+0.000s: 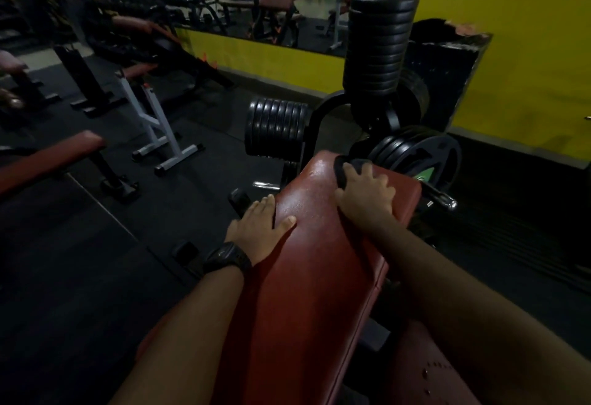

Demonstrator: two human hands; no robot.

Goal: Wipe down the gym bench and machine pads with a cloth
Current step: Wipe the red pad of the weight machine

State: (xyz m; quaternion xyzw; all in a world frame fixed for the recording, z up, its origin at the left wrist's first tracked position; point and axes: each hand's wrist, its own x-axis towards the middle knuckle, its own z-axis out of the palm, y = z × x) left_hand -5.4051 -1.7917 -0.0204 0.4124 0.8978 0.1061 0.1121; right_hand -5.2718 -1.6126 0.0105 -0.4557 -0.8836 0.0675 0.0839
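A black watch (227, 259) sits on the wrist just behind the left grip (259, 228). The left grip is spread. Its straight fingers lie along the left side of the red bench (315, 254), and its thumb rests on top. The right grip (366, 195) is spread too, with its fingers apart. It presses the dark cloth (342, 171) down on the far end of the bench. The cloth pokes out by its fingertips. Black weight plates (419, 155) stand just past the right grip.
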